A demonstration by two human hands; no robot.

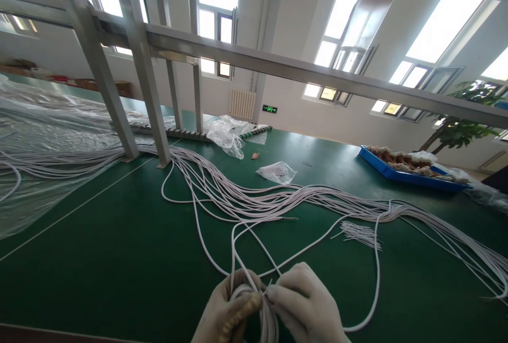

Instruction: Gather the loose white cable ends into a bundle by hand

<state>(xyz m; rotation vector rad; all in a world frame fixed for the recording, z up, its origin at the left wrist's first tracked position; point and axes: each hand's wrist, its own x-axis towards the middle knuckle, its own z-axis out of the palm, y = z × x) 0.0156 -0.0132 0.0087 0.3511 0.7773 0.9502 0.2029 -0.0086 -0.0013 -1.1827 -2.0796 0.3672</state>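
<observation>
The left hand [226,314] held a coiled white cable [266,316] in a closed grip (both hands gloved); the right hand [307,306] pinched it beside, low over the green worktop [119,258].

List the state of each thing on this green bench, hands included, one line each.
Left hand: gloved, shut on coiled cable.
Right hand: gloved, pinching the coil.
Coiled cable: looped, held between both hands.
Cable bundle: loose, spread across the bench.
Blue tray: filled, lying flat.
Small bag: crumpled, lying flat.
</observation>
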